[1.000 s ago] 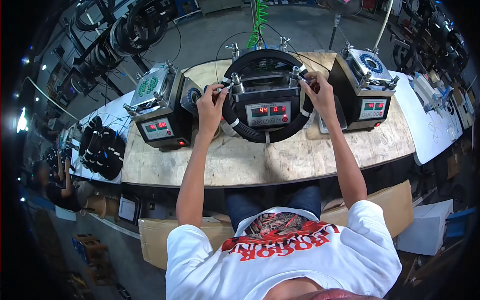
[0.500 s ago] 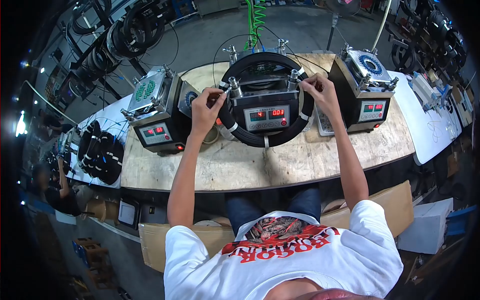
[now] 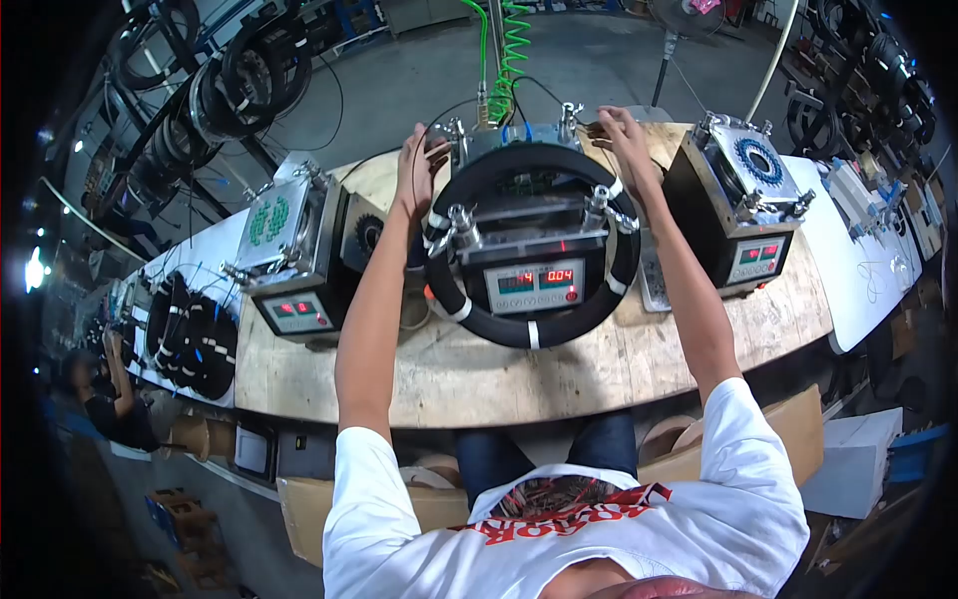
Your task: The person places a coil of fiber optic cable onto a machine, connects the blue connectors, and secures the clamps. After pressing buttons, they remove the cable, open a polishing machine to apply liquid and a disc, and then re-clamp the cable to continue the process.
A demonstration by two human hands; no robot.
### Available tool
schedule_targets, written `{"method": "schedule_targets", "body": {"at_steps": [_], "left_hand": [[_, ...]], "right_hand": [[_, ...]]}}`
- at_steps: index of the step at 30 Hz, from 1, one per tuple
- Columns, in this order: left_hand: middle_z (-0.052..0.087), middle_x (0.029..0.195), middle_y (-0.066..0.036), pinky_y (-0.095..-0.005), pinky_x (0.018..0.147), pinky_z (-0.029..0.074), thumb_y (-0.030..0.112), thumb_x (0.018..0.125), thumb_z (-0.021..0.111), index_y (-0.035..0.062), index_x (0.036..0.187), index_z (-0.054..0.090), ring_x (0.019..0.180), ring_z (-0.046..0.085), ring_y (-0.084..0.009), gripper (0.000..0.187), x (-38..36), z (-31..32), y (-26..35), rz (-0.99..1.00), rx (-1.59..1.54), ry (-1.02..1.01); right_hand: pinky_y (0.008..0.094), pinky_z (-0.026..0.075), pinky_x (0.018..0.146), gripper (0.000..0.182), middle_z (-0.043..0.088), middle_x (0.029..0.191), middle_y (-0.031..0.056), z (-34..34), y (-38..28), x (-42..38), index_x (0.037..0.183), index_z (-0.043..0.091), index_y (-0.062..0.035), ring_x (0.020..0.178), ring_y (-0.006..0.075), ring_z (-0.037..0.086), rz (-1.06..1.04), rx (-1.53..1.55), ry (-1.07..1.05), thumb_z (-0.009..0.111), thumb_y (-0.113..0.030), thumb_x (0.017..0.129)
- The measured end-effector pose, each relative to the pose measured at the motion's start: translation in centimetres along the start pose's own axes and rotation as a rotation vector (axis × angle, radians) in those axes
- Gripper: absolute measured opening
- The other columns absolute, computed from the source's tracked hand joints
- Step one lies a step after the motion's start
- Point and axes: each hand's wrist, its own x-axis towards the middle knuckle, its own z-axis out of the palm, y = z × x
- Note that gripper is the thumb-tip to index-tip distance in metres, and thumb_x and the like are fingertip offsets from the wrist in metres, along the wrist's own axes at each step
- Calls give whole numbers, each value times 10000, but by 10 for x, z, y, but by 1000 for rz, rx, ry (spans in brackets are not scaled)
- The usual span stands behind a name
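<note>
A black ring-shaped coil (image 3: 454, 299) with white bands stands tilted around the front of the middle machine (image 3: 504, 292), which has a lit red display. Metal clamps stand at the machine's corners, two in front and two at the back. My left hand (image 3: 417, 170) is beside the back left clamp (image 3: 457, 140), fingers apart, with nothing visible in it. Close to the back right clamp (image 3: 570, 118), my right hand (image 3: 629, 150) has its fingers spread and also shows nothing held. The front left clamp (image 3: 462, 225) and front right clamp (image 3: 599, 205) have no hand on them.
A left machine (image 3: 289, 309) and a right machine (image 3: 758, 260) flank the middle one on the wooden table (image 3: 399, 374). Black coils (image 3: 195, 334) lie at the left. A green spiral hose (image 3: 514, 50) hangs behind. Another person (image 3: 118, 394) sits far left.
Both hands have left the front clamps and moved back beside the rear clamps, their fingers opening. The display's right number went from 0.03 to 0.04. The camera view has shifted.
</note>
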Motion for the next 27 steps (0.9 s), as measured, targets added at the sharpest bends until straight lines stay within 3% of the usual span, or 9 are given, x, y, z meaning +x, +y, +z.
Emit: {"method": "schedule_targets", "body": {"at_steps": [3, 4, 7, 8, 11, 16, 23, 27], "left_hand": [[692, 1005, -84, -346, 837, 534, 522, 1045, 524, 31, 1174, 659, 871, 648, -176, 526, 5, 29, -2, -91, 27, -53], [708, 946, -76, -326, 772, 525, 517, 1050, 512, 6, 1076, 700, 819, 630, -149, 545, -3, 45, 0, 36, 120, 12], [676, 875, -31, -285, 684, 489, 423, 1069, 529, 22, 1023, 668, 754, 604, -113, 427, 24, 27, -32, 190, 260, 115], [636, 832, -10, -255, 657, 469, 379, 1075, 534, 36, 1005, 645, 728, 583, -90, 367, 23, 26, -33, 176, 251, 141], [516, 749, 56, -220, 603, 372, 408, 1063, 575, 101, 947, 565, 665, 454, -32, 328, 3, 43, -17, 142, 156, 142], [462, 750, 58, -220, 644, 448, 395, 1076, 552, 105, 933, 523, 660, 434, -22, 324, -8, 54, -6, 134, 106, 125], [499, 751, 74, -218, 583, 383, 358, 1064, 587, 97, 943, 569, 650, 432, -16, 288, -3, 51, -13, 208, 173, 183], [614, 851, 43, -216, 658, 429, 323, 1065, 586, 80, 1134, 576, 749, 543, -44, 253, -3, 34, -8, 98, 69, -28]], "right_hand": [[279, 524, 863, 399, 674, 1062, 103, 17, 13, 21, 1323, 555, 13, 993, 139, 651, 55, 98, -64, 546, -303, 1080], [267, 500, 839, 410, 634, 1017, 53, 17, 19, 26, 1332, 561, 1, 942, 110, 604, 43, 98, -125, 525, -327, 1089], [235, 426, 762, 359, 558, 944, -6, 30, 28, 31, 1244, 605, -23, 825, 77, 488, -24, -38, -130, 485, -332, 1106], [236, 412, 753, 322, 530, 921, -17, 35, 22, 22, 1168, 606, -26, 818, 75, 462, -9, -9, -75, 469, -312, 1112], [245, 402, 752, 304, 514, 915, -22, 38, 28, 23, 1127, 595, -29, 818, 78, 445, -14, -7, -34, 462, -303, 1114], [240, 370, 747, 299, 499, 914, -42, 36, 24, 24, 1099, 600, -53, 813, 77, 430, 153, 140, -47, 491, -332, 1101], [231, 373, 718, 217, 507, 890, -53, 33, 24, 28, 1086, 605, -51, 794, 65, 437, 61, 21, -68, 478, -228, 1087], [227, 381, 723, 243, 531, 908, -49, 26, 26, 27, 1152, 622, -81, 795, 66, 450, 130, 97, -106, 486, -275, 1097]]}}
